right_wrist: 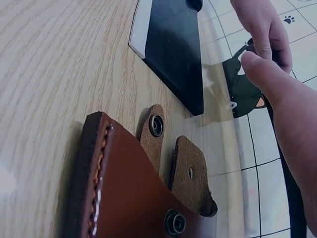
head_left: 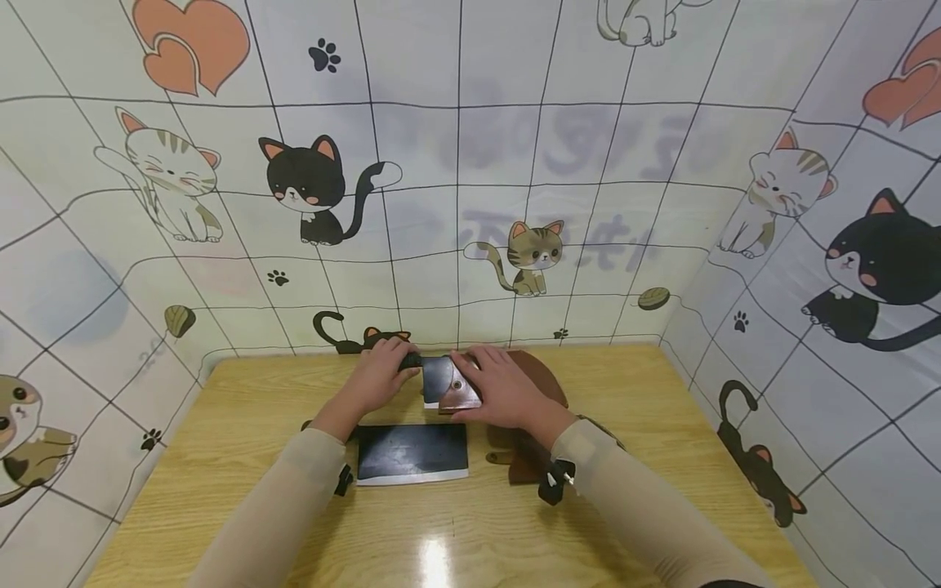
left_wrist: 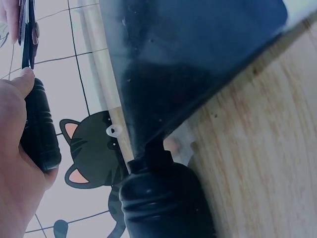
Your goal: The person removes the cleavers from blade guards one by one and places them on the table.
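My left hand (head_left: 380, 371) grips the ribbed black handle (left_wrist: 40, 126) of a cleaver. That cleaver's dark blade (head_left: 435, 377) points right, partly covered by a brown leather sheath (head_left: 460, 398) with a metal snap. Over the sheath lies my right hand (head_left: 507, 392), thumb on the near face and fingers behind; it holds the sheath around the blade. A second, larger cleaver (head_left: 412, 451) lies on the table below the hands, its black handle (left_wrist: 166, 203) to the left. Another brown leather sheath (right_wrist: 133, 183), with snap straps, lies beneath my right forearm.
A rounded brown leather piece (head_left: 544, 374) shows behind my right hand, partly hidden. The wooden table (head_left: 610, 514) meets a wall covering (head_left: 588, 318) printed with cats close behind the hands. The larger cleaver's pale edge (head_left: 413, 478) faces the near side.
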`<state>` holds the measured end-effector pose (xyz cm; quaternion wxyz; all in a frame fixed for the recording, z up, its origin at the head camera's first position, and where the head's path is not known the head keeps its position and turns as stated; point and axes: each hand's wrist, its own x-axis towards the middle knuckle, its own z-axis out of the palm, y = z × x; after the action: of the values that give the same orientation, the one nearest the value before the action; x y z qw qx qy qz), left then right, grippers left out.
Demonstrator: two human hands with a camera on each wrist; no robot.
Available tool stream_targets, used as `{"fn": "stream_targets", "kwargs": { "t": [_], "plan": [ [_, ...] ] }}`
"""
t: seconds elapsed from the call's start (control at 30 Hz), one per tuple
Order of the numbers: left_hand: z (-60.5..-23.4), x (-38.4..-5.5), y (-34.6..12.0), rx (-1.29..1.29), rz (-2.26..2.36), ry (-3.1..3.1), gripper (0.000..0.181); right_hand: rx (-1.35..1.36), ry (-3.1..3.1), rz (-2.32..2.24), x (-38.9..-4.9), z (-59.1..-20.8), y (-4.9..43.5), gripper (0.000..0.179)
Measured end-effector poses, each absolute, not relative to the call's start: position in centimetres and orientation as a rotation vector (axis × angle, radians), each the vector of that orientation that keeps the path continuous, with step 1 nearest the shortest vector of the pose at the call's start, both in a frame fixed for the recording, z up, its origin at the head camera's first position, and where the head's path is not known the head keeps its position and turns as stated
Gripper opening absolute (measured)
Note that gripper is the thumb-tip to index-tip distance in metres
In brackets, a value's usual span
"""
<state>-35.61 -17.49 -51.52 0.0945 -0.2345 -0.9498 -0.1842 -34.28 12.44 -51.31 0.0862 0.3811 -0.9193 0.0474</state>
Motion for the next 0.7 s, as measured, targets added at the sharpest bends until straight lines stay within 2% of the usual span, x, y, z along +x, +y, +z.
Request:
{"fn": "stream_targets", "kwargs": {
  "t": [0.7],
  "plan": [
    [-51.45, -35.34, -17.64, -0.691, -0.586, -2.804, 0.042, 1.123, -2.73, 0.2, -34.24, -51.28, 12.55, 0.117]
  ]
}}
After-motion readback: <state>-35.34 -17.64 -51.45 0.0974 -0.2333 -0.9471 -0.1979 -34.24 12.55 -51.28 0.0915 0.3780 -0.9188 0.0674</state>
